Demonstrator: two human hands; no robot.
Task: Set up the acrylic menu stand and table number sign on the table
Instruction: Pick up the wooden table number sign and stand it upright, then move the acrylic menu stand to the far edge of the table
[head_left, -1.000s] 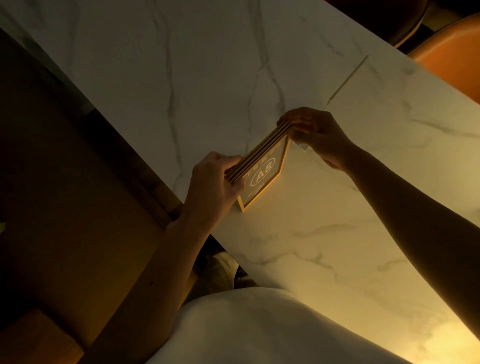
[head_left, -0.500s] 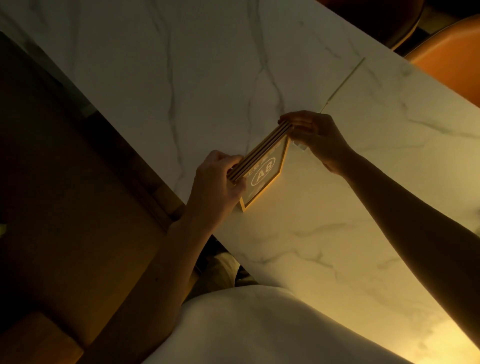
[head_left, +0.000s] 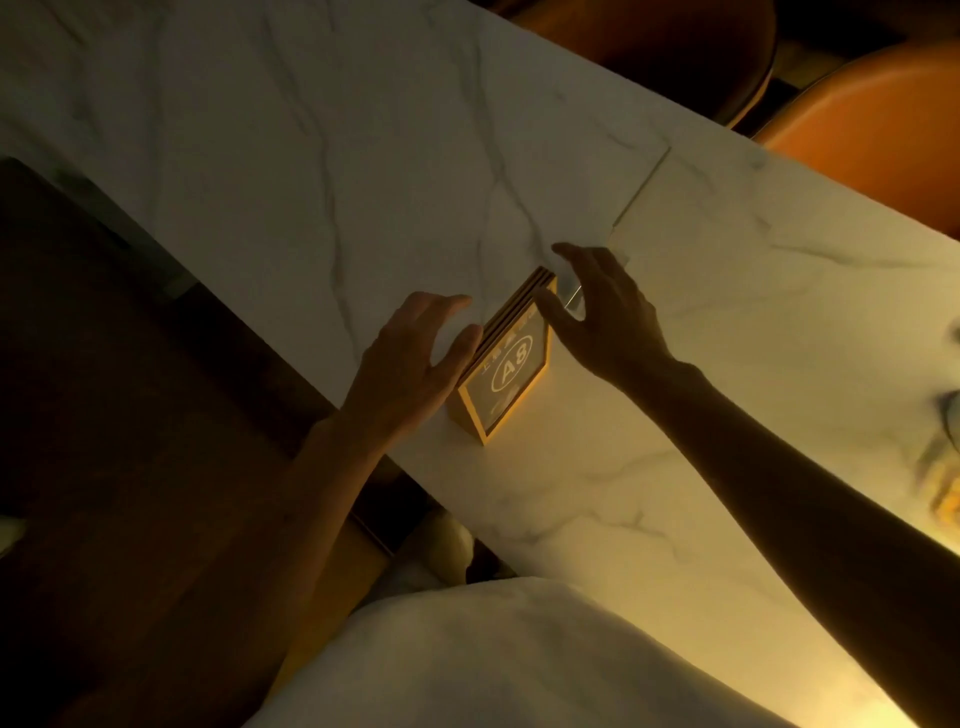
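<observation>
- The sign (head_left: 506, 366) stands on the marble bench (head_left: 311, 156), close to the bench's near edge, beside the seam (head_left: 641, 187) that crosses the top.
- It has a wooden-looking frame and a dark face marked "A8" inside an oval; smaller marks above and below are too dim to read.
- The face leans back and points toward the person, and the top edge shows as several thin stacked layers.
- The left hand (head_left: 410, 358) sits at the sign's left end with fingers spread and lifted; the thumb lies just beside the frame's upper left edge, and I cannot tell whether it touches.
- The right hand (head_left: 605, 312) sits at the sign's far right end, fingers spread and curved, with nothing pinched; the thumb is near the frame's top corner.
- A thin clear piece (head_left: 574, 299) glints under the right palm, touching or just beside the sign's right end; whether it is the menu stand cannot be told.
- Both forearms reach in from the near edge over the white garment (head_left: 519, 660) at the bottom.
- Two orange chairs (head_left: 883, 130) stand beyond the far edge at upper right.
- A bright warm glare (head_left: 945, 499) lies on the bench at its right edge.
</observation>
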